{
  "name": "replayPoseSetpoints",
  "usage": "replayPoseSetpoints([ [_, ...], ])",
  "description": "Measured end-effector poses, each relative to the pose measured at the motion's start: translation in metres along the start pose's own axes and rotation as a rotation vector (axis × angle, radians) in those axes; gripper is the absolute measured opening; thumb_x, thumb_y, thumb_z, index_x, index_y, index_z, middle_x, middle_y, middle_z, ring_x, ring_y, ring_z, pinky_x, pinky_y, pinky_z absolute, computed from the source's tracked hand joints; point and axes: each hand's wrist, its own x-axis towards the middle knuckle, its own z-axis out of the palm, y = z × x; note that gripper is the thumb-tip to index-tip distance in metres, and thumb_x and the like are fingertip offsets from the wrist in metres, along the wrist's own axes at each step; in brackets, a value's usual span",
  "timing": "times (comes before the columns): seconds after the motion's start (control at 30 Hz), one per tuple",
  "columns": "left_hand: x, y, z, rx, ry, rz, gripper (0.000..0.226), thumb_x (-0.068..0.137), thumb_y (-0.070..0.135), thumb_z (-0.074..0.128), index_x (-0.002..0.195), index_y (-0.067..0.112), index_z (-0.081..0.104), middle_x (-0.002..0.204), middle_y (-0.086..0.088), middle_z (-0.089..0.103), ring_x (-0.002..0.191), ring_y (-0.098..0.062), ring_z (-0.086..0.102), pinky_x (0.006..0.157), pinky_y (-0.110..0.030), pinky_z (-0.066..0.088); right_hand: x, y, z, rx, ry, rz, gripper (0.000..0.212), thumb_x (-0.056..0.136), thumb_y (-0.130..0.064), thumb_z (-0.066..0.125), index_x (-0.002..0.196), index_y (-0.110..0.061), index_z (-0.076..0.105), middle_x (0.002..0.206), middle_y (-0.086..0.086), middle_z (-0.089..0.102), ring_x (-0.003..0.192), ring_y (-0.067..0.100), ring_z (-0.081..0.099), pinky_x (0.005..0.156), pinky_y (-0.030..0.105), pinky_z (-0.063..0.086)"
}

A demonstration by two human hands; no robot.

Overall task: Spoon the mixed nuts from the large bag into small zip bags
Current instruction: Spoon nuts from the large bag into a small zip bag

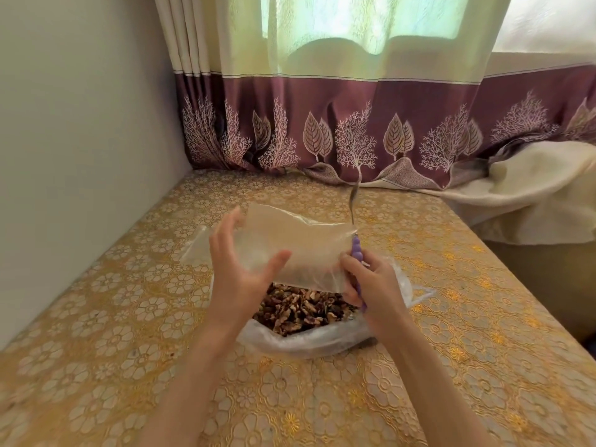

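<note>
A clear small zip bag (300, 250) is held up above the large bag (309, 341), which lies open on the table with mixed nuts (303, 309) showing inside. My left hand (240, 269) has its fingers fairly straight against the small bag's left side, thumb across its front. My right hand (371, 285) grips the purple handle of a spoon (356, 246) and pinches the small bag's right edge. The spoon's metal shaft points up and away behind the bag. The small bag looks empty.
The table (129, 317) wears a yellow floral cloth. A white wall runs along its left side. A curtain (322, 124) with a maroon leaf-printed band hangs at the far edge. A cream cloth (532, 195) is heaped at the far right. Another clear plastic sheet (196, 246) lies behind my left hand.
</note>
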Motion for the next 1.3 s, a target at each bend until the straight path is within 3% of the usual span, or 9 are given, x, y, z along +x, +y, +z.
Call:
replayPoseSetpoints([
  [0.13, 0.005, -0.008, -0.013, -0.221, -0.083, -0.160, 0.091, 0.064, 0.052, 0.070, 0.142, 0.040, 0.023, 0.124, 0.032, 0.050, 0.102, 0.016, 0.052, 0.094, -0.032, 0.043, -0.001, 0.001, 0.001, 0.088, -0.075, 0.093, 0.005, 0.092, -0.007, 0.057, 0.091, -0.002, 0.058, 0.051, -0.002, 0.045, 0.032, 0.005, 0.032, 0.030, 0.016, 0.025],
  [0.2, 0.006, -0.009, -0.015, -0.237, -0.049, -0.122, 0.076, 0.068, 0.044, 0.070, 0.135, 0.039, 0.035, 0.099, 0.017, 0.067, 0.082, -0.001, 0.063, 0.081, -0.032, 0.049, 0.000, 0.004, 0.001, -0.017, -0.008, 0.030, 0.003, 0.089, -0.009, 0.062, 0.087, -0.007, 0.060, 0.054, -0.007, 0.048, 0.039, 0.004, 0.039, 0.037, 0.015, 0.035],
  [0.3, 0.005, -0.010, -0.013, -0.233, 0.005, -0.101, 0.060, 0.073, 0.036, 0.069, 0.128, 0.039, 0.044, 0.086, 0.005, 0.065, 0.063, 0.000, 0.056, 0.068, -0.025, 0.045, 0.001, 0.008, 0.001, -0.302, 0.164, -0.175, 0.015, 0.080, -0.010, 0.071, 0.083, -0.017, 0.058, 0.061, -0.014, 0.046, 0.051, -0.004, 0.041, 0.052, 0.011, 0.040],
  [0.73, 0.003, -0.011, -0.010, -0.310, -0.012, -0.118, 0.037, 0.070, 0.044, 0.067, 0.104, 0.044, 0.053, 0.072, 0.006, 0.067, 0.046, 0.003, 0.051, 0.046, -0.014, 0.043, 0.002, 0.002, 0.000, -0.255, 0.049, -0.258, 0.009, 0.078, -0.016, 0.075, 0.073, -0.019, 0.068, 0.046, -0.016, 0.040, 0.043, 0.001, 0.037, 0.048, 0.010, 0.037],
  [0.93, 0.000, -0.009, -0.009, -0.216, -0.038, -0.054, 0.027, 0.073, 0.046, 0.065, 0.097, 0.042, 0.055, 0.059, -0.001, 0.060, 0.044, -0.004, 0.043, 0.043, -0.013, 0.038, 0.000, 0.002, -0.001, -0.169, -0.046, -0.270, 0.012, 0.080, -0.005, 0.071, 0.069, -0.009, 0.068, 0.052, -0.005, 0.063, 0.050, 0.008, 0.061, 0.059, 0.017, 0.052],
  [1.03, 0.000, -0.008, -0.010, -0.234, -0.044, -0.071, 0.026, 0.071, 0.048, 0.064, 0.095, 0.040, 0.057, 0.055, -0.007, 0.054, 0.045, -0.014, 0.040, 0.042, -0.020, 0.036, 0.003, 0.005, -0.002, -0.165, -0.104, -0.196, 0.032, 0.083, 0.002, 0.067, 0.067, -0.026, 0.070, 0.057, -0.006, 0.055, 0.056, 0.010, 0.059, 0.062, 0.028, 0.058],
  [1.13, 0.001, -0.008, -0.012, -0.271, -0.067, -0.078, 0.025, 0.073, 0.045, 0.065, 0.095, 0.037, 0.059, 0.052, -0.002, 0.051, 0.042, -0.011, 0.038, 0.039, -0.017, 0.036, 0.001, 0.006, -0.001, -0.180, -0.139, -0.143, 0.013, 0.076, -0.020, 0.076, 0.067, -0.024, 0.066, 0.069, 0.008, 0.044, 0.069, 0.024, 0.054, 0.076, 0.045, 0.055],
  [1.2, 0.004, -0.010, -0.016, -0.266, -0.068, -0.083, 0.028, 0.072, 0.042, 0.066, 0.097, 0.030, 0.060, 0.054, -0.006, 0.057, 0.039, -0.009, 0.039, 0.038, -0.016, 0.037, 0.002, 0.007, -0.004, -0.214, -0.144, -0.136, 0.036, 0.066, -0.036, 0.076, 0.074, -0.006, 0.057, 0.065, 0.001, 0.042, 0.066, 0.019, 0.054, 0.070, 0.036, 0.058],
  [1.3, 0.010, -0.013, -0.026, -0.281, -0.069, -0.081, 0.026, 0.075, 0.032, 0.068, 0.094, 0.016, 0.062, 0.064, -0.007, 0.067, 0.037, -0.008, 0.040, 0.037, -0.015, 0.037, 0.002, 0.004, -0.005, -0.215, -0.148, -0.142, 0.041, 0.060, -0.044, 0.076, 0.066, -0.016, 0.046, 0.062, -0.005, 0.041, 0.064, 0.018, 0.052, 0.062, 0.032, 0.059],
])
